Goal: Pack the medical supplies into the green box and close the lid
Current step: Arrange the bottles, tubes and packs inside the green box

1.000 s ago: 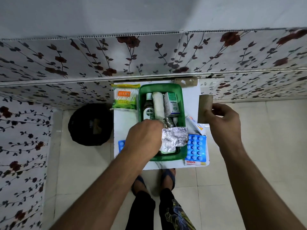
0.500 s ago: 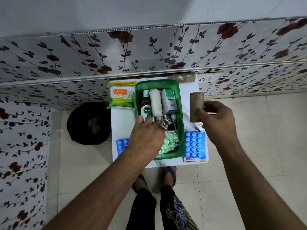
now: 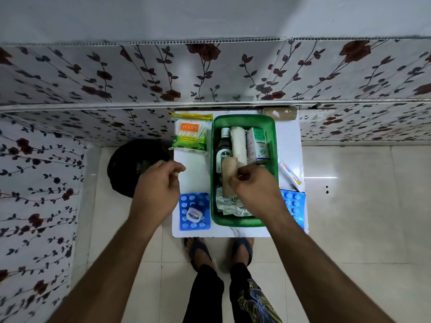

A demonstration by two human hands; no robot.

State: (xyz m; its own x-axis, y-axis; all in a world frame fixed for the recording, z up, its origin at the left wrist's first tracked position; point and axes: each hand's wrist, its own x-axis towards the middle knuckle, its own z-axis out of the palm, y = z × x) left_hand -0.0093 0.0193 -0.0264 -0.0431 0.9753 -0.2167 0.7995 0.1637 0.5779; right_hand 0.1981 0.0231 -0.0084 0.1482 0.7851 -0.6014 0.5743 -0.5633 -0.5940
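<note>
Tan bandage roll (image 3: 229, 176), now gripped in my right hand (image 3: 253, 187) over the green box (image 3: 276, 145), goes in next; my left hand (image 3: 161, 183), withdrawn, curls empty beside it.

We look down on a small white tabletop (image 3: 193, 164) pushed against a wall panel (image 3: 210, 73) printed with dark red flowers and leafy vines; the same pattern covers the left wall (image 3: 39, 183). Pale glossy floor tiles (image 3: 363, 206) catch a streak of light, and a black bin (image 3: 130, 169) stands left of the tabletop.
</note>
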